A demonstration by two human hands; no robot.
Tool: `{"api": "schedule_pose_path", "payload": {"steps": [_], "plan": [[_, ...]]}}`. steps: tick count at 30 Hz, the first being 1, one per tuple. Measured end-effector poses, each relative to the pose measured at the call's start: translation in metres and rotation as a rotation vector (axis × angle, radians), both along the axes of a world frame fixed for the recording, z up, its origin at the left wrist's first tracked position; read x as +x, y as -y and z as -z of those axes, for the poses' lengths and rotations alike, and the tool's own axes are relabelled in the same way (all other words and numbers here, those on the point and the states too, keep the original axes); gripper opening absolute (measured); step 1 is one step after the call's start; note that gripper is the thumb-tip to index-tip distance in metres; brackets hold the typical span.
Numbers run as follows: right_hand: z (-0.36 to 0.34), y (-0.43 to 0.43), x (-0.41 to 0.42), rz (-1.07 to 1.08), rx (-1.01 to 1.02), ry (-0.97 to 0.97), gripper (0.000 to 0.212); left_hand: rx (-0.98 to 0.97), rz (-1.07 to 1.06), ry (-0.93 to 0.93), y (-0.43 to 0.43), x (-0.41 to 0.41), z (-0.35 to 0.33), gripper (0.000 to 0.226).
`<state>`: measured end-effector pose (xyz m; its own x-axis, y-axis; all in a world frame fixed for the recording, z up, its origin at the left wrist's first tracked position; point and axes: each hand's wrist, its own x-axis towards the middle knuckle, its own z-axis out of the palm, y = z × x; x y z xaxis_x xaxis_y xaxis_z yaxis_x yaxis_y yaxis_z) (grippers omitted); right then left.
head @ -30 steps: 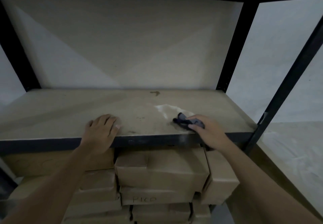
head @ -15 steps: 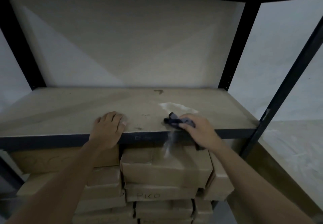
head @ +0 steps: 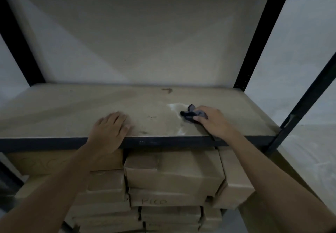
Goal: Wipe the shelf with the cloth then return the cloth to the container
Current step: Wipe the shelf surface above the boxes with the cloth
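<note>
The shelf (head: 72, 109) is a bare brown board in a black metal frame, with a pale smear of dust right of centre. A small dark blue cloth (head: 190, 114) lies bunched on the board at that smear. My right hand (head: 212, 122) presses down on the cloth, fingers curled over it. My left hand (head: 111, 129) rests flat on the board's front edge, fingers apart, holding nothing. No container is in view.
Black uprights (head: 258, 38) stand at the shelf's corners. Several stacked brown cardboard boxes (head: 172, 171) fill the level below the board. A dark stain (head: 167, 90) marks the board near the back. A pale wall is behind.
My right hand has slid the cloth from the board's front edge farther back onto the pale smear. A trail of dust now runs toward the front edge. My left hand stays put.
</note>
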<state>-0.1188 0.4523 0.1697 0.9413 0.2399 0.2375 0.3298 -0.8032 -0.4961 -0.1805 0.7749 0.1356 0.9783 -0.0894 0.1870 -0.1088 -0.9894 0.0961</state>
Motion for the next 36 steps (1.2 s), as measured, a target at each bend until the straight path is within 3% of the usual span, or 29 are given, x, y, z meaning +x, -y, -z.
{"api": "schedule_pose_path", "payload": {"steps": [3, 5, 7, 10, 15, 18, 20, 22, 24, 27, 30, 33, 36], "plan": [[-0.015, 0.042, 0.028, 0.212, 0.172, 0.02, 0.023, -0.044, 0.008, -0.001, 0.0, 0.002, -0.005, 0.08], [-0.013, 0.07, 0.051, 0.382, 0.104, 0.008, 0.022, -0.037, 0.024, 0.037, -0.002, 0.003, -0.005, 0.079], [-0.008, 0.07, 0.062, 0.398, -0.023, -0.039, 0.021, -0.03, 0.023, 0.059, -0.004, 0.005, -0.002, 0.077], [0.003, 0.026, 0.058, 0.266, -0.06, 0.004, 0.024, -0.022, 0.0, 0.068, -0.004, 0.007, 0.001, 0.074], [-0.002, -0.01, 0.038, -0.183, -0.035, 0.034, 0.018, -0.019, -0.004, 0.102, -0.002, 0.002, 0.0, 0.07], [-0.013, 0.022, 0.072, 0.057, 0.09, 0.049, 0.016, -0.008, -0.005, 0.094, 0.001, 0.002, -0.001, 0.07], [-0.01, 0.041, 0.099, 0.268, 0.068, 0.013, 0.015, -0.007, -0.011, 0.082, -0.001, 0.004, 0.001, 0.069], [-0.003, 0.036, 0.114, 0.332, 0.013, -0.037, 0.016, 0.019, -0.003, 0.061, -0.004, 0.007, 0.004, 0.071], [0.005, 0.009, 0.113, 0.234, -0.032, 0.023, 0.02, 0.035, -0.003, 0.046, -0.005, 0.01, 0.007, 0.074], [0.009, -0.036, 0.087, -0.099, -0.057, 0.073, 0.02, 0.019, -0.013, 0.052, -0.006, 0.008, 0.004, 0.078], [-0.001, -0.041, 0.072, -0.341, 0.018, -0.012, 0.016, 0.02, 0.002, 0.066, -0.005, 0.004, 0.003, 0.081], [-0.015, -0.024, 0.097, -0.178, 0.208, -0.023, 0.019, -0.005, -0.016, 0.075, -0.002, 0.004, 0.002, 0.067], [-0.009, -0.019, 0.137, 0.081, 0.175, -0.01, 0.023, 0.004, -0.013, 0.087, 0.001, 0.005, -0.001, 0.07]]}}
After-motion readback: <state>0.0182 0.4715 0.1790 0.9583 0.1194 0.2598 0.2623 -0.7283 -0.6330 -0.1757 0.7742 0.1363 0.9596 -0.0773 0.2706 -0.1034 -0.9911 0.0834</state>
